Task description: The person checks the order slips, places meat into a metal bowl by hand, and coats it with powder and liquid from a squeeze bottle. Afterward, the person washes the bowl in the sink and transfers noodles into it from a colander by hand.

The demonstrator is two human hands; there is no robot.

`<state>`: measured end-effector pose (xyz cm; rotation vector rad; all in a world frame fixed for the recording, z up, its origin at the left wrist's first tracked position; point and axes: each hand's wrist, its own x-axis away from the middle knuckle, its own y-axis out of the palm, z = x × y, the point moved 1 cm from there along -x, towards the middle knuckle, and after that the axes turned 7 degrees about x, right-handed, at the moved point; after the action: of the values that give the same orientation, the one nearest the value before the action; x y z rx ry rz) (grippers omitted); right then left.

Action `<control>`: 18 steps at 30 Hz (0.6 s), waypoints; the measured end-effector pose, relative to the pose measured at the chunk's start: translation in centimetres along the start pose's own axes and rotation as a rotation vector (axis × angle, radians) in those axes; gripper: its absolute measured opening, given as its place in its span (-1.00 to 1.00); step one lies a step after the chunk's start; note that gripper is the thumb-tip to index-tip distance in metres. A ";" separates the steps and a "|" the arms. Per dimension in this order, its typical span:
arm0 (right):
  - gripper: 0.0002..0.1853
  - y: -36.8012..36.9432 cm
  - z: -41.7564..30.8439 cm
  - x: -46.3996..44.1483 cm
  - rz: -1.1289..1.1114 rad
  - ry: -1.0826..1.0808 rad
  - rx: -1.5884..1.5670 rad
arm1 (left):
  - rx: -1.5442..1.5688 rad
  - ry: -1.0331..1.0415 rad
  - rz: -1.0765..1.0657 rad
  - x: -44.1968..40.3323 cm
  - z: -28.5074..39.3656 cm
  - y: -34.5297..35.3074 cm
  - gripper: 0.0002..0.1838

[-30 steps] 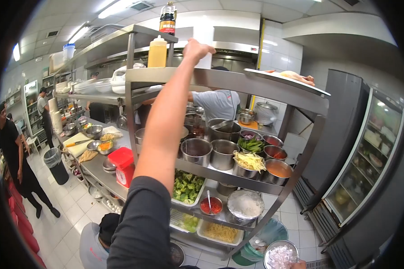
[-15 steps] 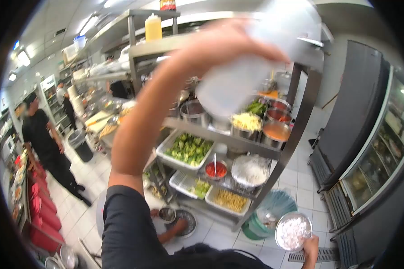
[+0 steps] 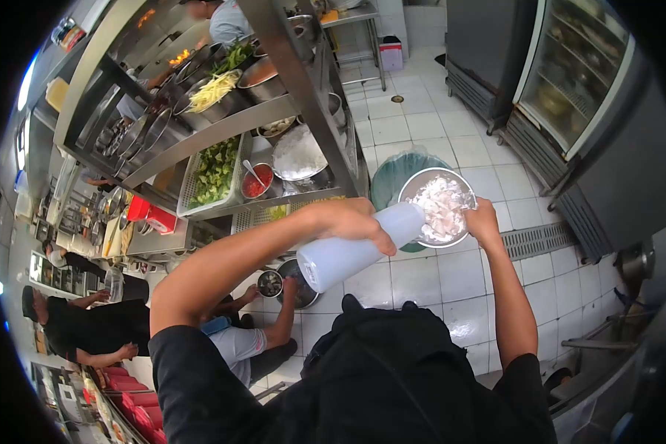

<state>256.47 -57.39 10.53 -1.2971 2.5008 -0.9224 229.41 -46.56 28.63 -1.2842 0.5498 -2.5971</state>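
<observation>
I am holding a translucent white bottle (image 3: 333, 260) at the centre of the frame, with the left hand (image 3: 353, 223) wrapped around its upper body, fingers and thumb clamped on it. The bottle is lying aslant beneath the palm, its broad base pointing to the lower left and its narrow end overlapping the left rim of a metal bowl (image 3: 414, 189); I cannot tell whether the two are touching. With the right hand (image 3: 484, 222) I am gripping that bowl by its right edge, and white-coated pieces (image 3: 444, 211) are filling its middle.

Behind the bowl, a green bin (image 3: 392, 181) with a liner is standing on the pale tiled floor (image 3: 429, 281). A drain grate (image 3: 540, 241) is running along the floor right of centre. Toward the upper left, a steel rack (image 3: 292, 78) is bearing pots, a basket of broccoli (image 3: 218, 174), a bowl of red bits (image 3: 256, 183) and a pot of white powder (image 3: 300, 152). A glass-fronted fridge (image 3: 581, 70) is standing at upper right. At lower left, a person in grey (image 3: 233, 349) is bending over vessels on the floor, and a person in black (image 3: 100, 325) is standing farther left.
</observation>
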 end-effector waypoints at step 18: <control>-0.71 6.7 6.3 1.3 -0.075 0.039 0.077 | -0.156 -0.247 -0.118 -1.6 -1.4 1.2 -0.35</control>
<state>253.83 -58.36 1.71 -1.3697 2.4342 -1.0585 229.23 -46.82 26.21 -1.7069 0.6587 -2.4735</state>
